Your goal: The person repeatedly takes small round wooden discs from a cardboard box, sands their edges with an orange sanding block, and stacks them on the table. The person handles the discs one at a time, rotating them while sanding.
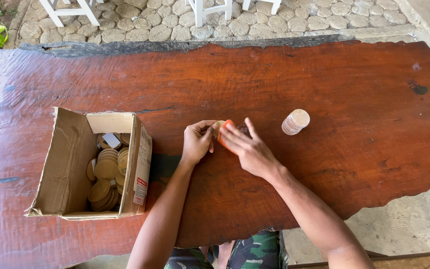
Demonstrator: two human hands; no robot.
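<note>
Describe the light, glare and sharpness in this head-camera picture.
Head view: soft daylight, with pale glare washing the table at its left end; the box shades its wooden discs; the left hand, right hand and disc stack look sharp; the table edges bow, a wide-lens effect.

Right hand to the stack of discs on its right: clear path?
Probably yes. The stack of discs stands alone on bare table, nothing between it and the right hand, though that hand now grips an orange piece.
</note>
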